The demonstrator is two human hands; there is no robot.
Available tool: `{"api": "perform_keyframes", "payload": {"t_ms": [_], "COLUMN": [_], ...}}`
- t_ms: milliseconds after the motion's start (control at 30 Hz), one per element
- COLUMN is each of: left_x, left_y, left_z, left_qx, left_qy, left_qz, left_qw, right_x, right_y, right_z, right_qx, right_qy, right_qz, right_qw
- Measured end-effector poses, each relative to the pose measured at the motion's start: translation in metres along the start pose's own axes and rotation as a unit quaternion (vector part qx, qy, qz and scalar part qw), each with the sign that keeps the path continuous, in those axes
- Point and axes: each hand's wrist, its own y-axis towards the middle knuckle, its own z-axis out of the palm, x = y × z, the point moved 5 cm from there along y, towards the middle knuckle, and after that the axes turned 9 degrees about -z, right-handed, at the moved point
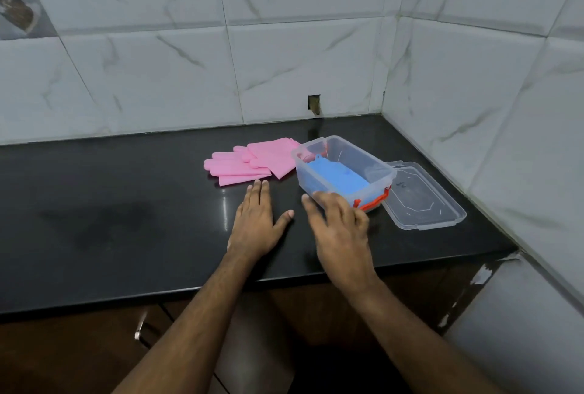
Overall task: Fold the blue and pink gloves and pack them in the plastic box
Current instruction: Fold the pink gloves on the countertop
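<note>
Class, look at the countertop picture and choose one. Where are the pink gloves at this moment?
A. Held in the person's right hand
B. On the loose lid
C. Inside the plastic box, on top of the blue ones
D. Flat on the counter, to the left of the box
D: the pink gloves lie flat on the black counter left of the plastic box, which holds only the blue gloves.

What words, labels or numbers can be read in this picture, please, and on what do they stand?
None can be read.
Lid: a small dark mark near its far end, too small and blurred to read.
Plastic box, pink gloves, blue gloves, wall tiles: no text visible.
</note>
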Motion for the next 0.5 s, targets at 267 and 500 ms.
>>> {"api": "perform_keyframes", "payload": {"t_ms": [267, 500], "left_x": [0.037, 0.062], "left_y": [0.035, 0.068], "left_z": [-0.015, -0.019], "left_qx": [-0.067, -0.075], "left_qy": [0.013, 0.041], "left_qz": [-0.085, -0.116], "left_qw": [0.994, 0.990], "right_x": [0.028, 0.022], "right_y": [0.049, 0.106], "right_z": [0.070, 0.112], "right_qx": [0.167, 0.169], "right_qy": [0.203, 0.181], "right_qz": [0.045, 0.126], "right_qw": [0.964, 0.961]}}
